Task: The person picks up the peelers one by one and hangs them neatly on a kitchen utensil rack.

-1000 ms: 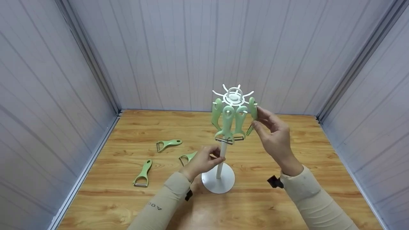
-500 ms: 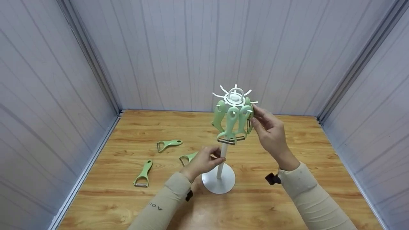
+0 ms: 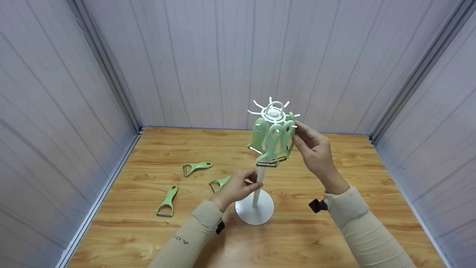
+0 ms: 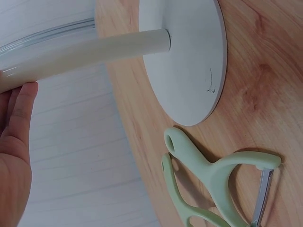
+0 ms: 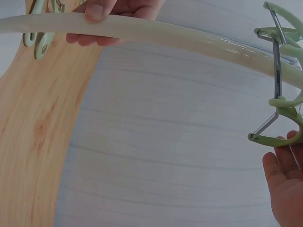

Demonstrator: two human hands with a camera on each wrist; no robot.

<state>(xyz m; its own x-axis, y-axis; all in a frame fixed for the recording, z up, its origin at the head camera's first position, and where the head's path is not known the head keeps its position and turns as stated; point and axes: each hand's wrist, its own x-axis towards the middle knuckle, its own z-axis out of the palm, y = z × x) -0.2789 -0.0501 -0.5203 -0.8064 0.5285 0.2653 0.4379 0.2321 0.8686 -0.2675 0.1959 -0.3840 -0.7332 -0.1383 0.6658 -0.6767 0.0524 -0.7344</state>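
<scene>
In the head view, a white stand (image 3: 264,216) with a round base carries a ring of hooks (image 3: 273,114) on top. Green peelers (image 3: 273,139) hang by their handle holes from several front hooks, blades downward. My left hand (image 3: 235,188) pinches the white pole (image 3: 261,173) low down, between thumb and fingers. At the right of the ring, my right hand (image 3: 317,150) holds a hanging peeler (image 3: 292,116), mostly hidden behind its neighbour. The right wrist view shows the right fingertips (image 5: 279,156) against the lowest peeler (image 5: 270,140).
Left of the stand, a peeler (image 3: 197,168) and another peeler (image 3: 168,201) lie on the wooden table (image 3: 148,242). A third peeler (image 3: 220,182) is partly behind my left hand. White panel walls (image 3: 178,56) enclose the back and both sides.
The ring of hooks has turned, and its front peelers have moved rightwards. My right hand has shifted slightly left with the peeler at the right side. My left hand has stayed on the pole.
</scene>
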